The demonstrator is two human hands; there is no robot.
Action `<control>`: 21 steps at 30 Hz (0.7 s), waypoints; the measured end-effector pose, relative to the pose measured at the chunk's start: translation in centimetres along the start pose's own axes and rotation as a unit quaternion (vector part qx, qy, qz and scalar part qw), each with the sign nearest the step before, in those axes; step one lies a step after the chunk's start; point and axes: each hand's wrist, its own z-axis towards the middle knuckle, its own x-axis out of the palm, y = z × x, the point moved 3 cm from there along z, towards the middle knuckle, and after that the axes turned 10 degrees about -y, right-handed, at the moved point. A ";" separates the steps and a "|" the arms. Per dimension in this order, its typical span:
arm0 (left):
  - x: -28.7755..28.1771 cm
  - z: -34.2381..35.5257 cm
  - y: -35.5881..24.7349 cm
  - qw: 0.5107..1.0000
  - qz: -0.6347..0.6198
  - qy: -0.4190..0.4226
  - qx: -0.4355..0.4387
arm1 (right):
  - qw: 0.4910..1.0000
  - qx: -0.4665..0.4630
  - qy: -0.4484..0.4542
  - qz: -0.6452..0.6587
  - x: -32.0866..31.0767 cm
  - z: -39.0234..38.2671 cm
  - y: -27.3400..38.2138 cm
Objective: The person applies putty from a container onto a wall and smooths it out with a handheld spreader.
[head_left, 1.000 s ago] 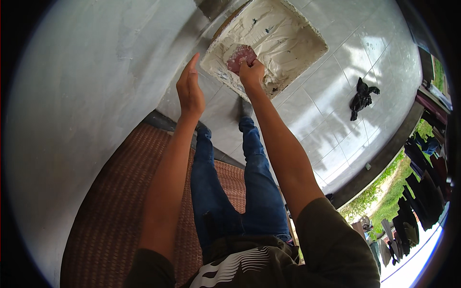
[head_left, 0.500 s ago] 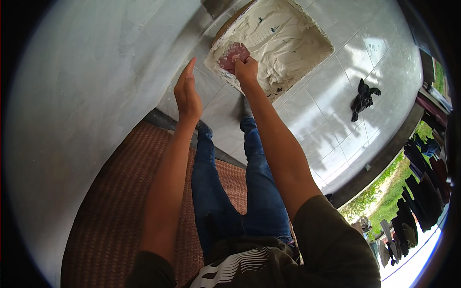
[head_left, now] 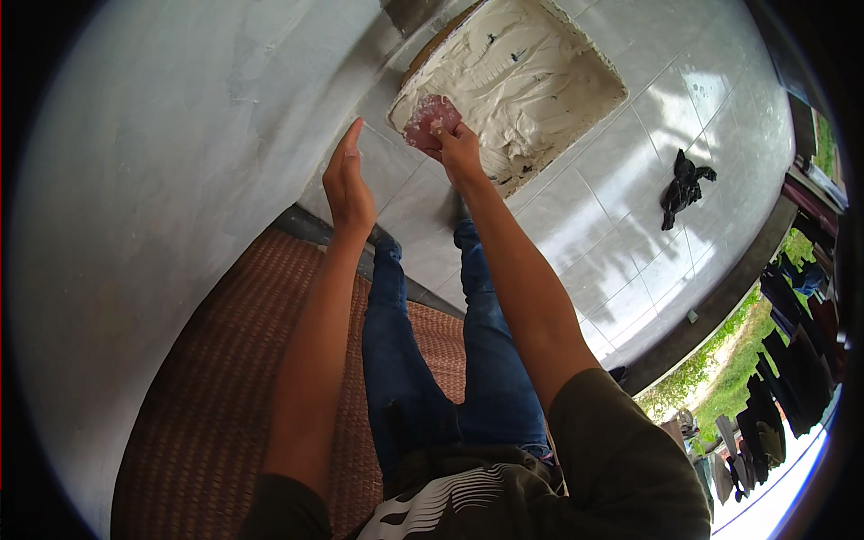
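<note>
My right hand [head_left: 461,155] grips a flat reddish scraper [head_left: 430,122] smeared with pale paste. The scraper is over the near left corner of a shallow square tub [head_left: 614,79] with crusted edges. Inside the tub spreads thick cream-white paste [head_left: 531,76], ridged and swirled, with a few dark specks. Left of the tub, my left hand [head_left: 348,184] is raised with its fingers stretched out and nothing in it. It hovers apart from both tub and wall, palm turned toward the right.
A grey wall [head_left: 180,180] rises on the left. Pale tiles [head_left: 585,225] cover the floor, where a crumpled black plastic bag [head_left: 686,189] lies at right. Brown woven matting [head_left: 234,378] is below my left arm. Clothes [head_left: 783,378] hang outside at far right.
My right hand and the scraper have shifted slightly nearer and to the left, toward the tub's near left edge. The left hand has dropped a little, fingers still outstretched.
</note>
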 end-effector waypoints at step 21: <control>-6.2 -2.0 -24.1 0.960 -0.061 -0.096 0.255 | 0.960 -0.188 0.205 0.017 1.1 -23.7 23.9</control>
